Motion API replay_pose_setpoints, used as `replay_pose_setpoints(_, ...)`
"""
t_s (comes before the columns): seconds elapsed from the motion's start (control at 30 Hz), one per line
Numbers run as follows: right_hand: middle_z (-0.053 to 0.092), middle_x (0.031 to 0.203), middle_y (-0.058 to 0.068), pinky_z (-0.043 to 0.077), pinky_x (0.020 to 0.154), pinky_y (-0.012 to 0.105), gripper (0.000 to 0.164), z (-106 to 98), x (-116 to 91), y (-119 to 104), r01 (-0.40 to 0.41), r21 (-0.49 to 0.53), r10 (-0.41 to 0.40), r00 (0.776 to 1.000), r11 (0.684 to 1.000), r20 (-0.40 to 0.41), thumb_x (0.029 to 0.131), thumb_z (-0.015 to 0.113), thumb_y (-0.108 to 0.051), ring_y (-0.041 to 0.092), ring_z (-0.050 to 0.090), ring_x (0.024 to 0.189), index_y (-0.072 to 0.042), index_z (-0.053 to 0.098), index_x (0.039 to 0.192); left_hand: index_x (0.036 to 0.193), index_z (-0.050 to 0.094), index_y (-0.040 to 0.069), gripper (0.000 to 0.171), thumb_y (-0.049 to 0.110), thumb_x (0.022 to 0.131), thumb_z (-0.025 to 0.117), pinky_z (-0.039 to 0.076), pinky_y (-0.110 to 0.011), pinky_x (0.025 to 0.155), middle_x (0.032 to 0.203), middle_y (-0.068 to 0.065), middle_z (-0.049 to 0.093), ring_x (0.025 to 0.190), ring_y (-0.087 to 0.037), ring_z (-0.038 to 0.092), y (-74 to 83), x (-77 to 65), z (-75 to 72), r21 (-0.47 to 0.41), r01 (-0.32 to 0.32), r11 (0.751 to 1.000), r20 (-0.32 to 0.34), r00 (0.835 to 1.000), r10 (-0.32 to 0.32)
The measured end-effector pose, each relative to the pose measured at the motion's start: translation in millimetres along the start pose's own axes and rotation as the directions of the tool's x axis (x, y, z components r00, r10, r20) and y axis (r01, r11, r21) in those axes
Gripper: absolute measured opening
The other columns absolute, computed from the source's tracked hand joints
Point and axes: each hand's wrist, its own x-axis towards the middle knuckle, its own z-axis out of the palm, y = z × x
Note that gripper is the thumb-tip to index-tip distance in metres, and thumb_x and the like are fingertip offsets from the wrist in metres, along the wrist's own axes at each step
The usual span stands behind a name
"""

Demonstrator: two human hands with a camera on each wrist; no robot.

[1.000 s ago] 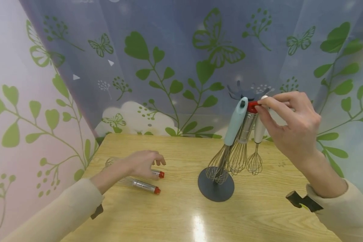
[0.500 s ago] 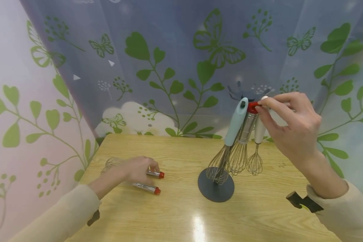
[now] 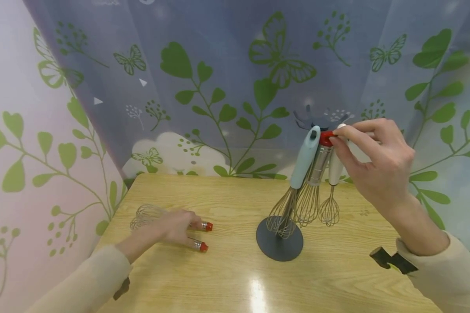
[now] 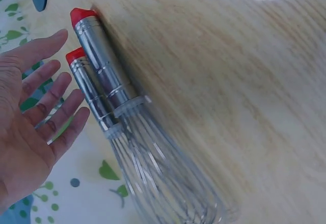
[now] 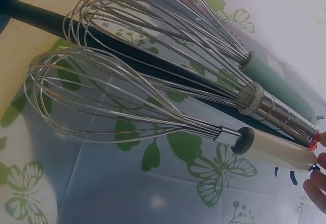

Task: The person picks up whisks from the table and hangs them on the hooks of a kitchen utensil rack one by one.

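Note:
Two whisks with steel handles and red caps (image 3: 203,237) lie side by side on the wooden table (image 3: 235,278). My left hand (image 3: 189,230) lies over their handles; in the left wrist view the left hand (image 4: 51,89) has straight fingers beside the handles (image 4: 102,56) and grips nothing. A dark grey stand (image 3: 280,245) holds three hanging whisks: a pale blue handle (image 3: 305,156), a steel handle (image 3: 319,167) and a cream handle (image 3: 335,169). My right hand (image 3: 334,137) pinches the red cap (image 3: 326,138) of the steel one at the stand's top.
A curtain printed with green leaves and butterflies (image 3: 219,87) encloses the table on the back and both sides. The stand's round base sits mid-table, right of the lying whisks. In the right wrist view the hanging wire heads (image 5: 117,96) overlap closely along the stand's pole (image 5: 127,51).
My left hand came down and back toward me, settling over the two lying whisks' handles. The right hand kept its pinch on the red cap without moving.

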Motion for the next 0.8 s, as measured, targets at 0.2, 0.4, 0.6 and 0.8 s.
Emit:
replay_pose_setpoints(0.2,0.065,0.084,0.027,0.034,0.089,0.006,0.008,1.3,0.2,-1.4,-0.002,-0.002,0.002,1.0,1.0,-0.005,0.081,0.082,0.002,0.047,0.056,0.079,0.003,0.077,0.087,0.117,0.075,0.013,0.048,0.042,0.083,0.09,0.06,-0.05,0.097,0.121,-0.005,0.077,0.111,-0.027,0.07,-6.7,1.7,10.5,-0.009,0.025,1.0,-0.007,1.0,-0.025)
replay_pose_setpoints(0.4,0.065,0.083,0.028,0.033,0.089,0.006,0.008,1.1,2.0,-1.5,-0.002,0.003,0.002,1.0,1.0,-0.017,0.081,0.082,0.003,0.048,0.055,0.078,0.003,0.077,0.086,0.117,0.077,0.015,0.04,0.034,0.084,0.089,0.061,-0.044,0.085,0.111,-0.002,0.077,0.1,-0.022,0.071,-11.3,6.5,16.4,0.049,-0.015,0.999,-0.005,1.0,0.016)
replay_pose_setpoints(0.6,0.066,0.084,0.027,0.033,0.089,0.006,0.007,-0.4,2.1,0.8,-0.001,-0.008,0.001,1.0,1.0,-0.005,0.083,0.082,0.0,0.048,0.055,0.079,0.003,0.077,0.087,0.112,0.078,0.015,0.034,0.023,0.081,0.09,0.06,-0.039,0.079,0.104,-0.002,0.078,0.091,-0.019,0.07,-14.7,8.8,17.9,0.047,-0.024,0.999,0.001,1.0,0.024)
replay_pose_setpoints(0.8,0.066,0.085,0.026,0.033,0.088,0.006,0.007,-0.8,-1.0,2.0,0.002,-0.018,-0.002,1.0,1.0,0.005,0.085,0.083,-0.002,0.047,0.056,0.079,0.002,0.077,0.088,0.099,0.077,0.021,0.026,0.017,0.075,0.088,0.058,-0.035,0.075,0.097,0.003,0.077,0.085,-0.014,0.068,-20.3,8.6,23.0,0.102,-0.029,0.994,0.008,1.0,0.029)
